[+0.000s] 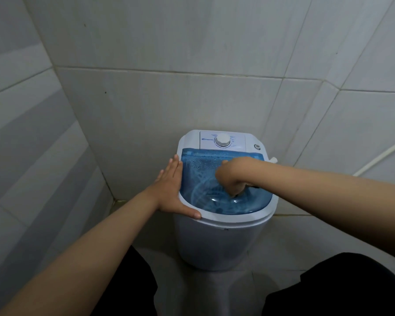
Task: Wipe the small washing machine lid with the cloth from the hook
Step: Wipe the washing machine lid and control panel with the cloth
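lid (198, 169), blue, shut on washer | left hand (171, 190) flat, fingers apart, bracing left rim | right hand (232, 176) fisted on lid, cloth barely visible | risk: hard push tips light washer

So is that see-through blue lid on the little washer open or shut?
Shut. The translucent blue plastic lid lies flat inside the white washing machine's rim, and the right hand presses down on it.
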Motion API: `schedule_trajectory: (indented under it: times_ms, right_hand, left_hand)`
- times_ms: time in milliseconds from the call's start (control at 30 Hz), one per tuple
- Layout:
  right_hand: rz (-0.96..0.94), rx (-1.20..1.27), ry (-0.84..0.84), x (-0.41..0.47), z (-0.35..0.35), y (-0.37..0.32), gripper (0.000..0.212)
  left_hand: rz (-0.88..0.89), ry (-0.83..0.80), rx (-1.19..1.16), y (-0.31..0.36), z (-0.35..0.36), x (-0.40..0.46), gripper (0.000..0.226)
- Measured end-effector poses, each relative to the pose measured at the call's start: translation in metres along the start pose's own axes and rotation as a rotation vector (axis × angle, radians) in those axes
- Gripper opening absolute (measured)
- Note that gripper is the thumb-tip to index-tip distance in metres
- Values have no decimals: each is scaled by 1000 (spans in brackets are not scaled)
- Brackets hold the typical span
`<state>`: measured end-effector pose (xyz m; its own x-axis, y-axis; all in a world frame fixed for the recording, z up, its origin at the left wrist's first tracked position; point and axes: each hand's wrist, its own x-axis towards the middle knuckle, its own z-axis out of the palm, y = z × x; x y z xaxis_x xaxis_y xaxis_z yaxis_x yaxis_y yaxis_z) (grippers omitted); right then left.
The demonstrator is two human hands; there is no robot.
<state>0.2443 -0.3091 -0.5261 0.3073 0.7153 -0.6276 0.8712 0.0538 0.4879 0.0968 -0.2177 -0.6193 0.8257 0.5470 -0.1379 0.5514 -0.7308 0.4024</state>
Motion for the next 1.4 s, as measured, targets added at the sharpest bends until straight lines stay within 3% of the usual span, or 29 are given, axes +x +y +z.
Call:
schedule_trajectory:
  times_ms: [100,233,267,300,367,433,633,800,967,1100,1233,1400]
  right_hand:
    - [-21,408,-17,-9,11,16,35]
    - [-46,955,203,-12,24,12,21]
    - [-88,993,279,-12,26,6,12]
    - [-142,928,375,-11,28,0,11]
    - [-239,594,547,-9,40,-12,34]
    - [-309,306,663,-4,58,-13,41]
    - [-377,124,847,-1,105,18,60]
    - [-344,59,799,-13,107,34,54]
    - [-259,61,511,-26,75,54,46]
    - [-234,201,683,-14,64,53,50]
    - [-310,-48,863,5,75,32,43]
    - [-334,-112,829,11,88,41,47]
  left_hand:
    - [3,2,0,-2,1,0,158]
    - [6,10,4,-3,2,1,161]
    - [5,11,0,-3,2,1,161]
    - [5,11,0,-3,3,2,161]
    - [7,6,9,-3,3,2,160]
    - [11,1,18,-3,3,2,159]
    - [9,2,22,-2,2,2,157]
    - [6,-2,15,-1,1,2,157]
    - [9,0,6,-1,0,1,158]
    - [7,0,13,-2,1,2,158]
    - [6,-6,16,-2,2,3,160]
    - [13,-4,20,-3,2,3,157]
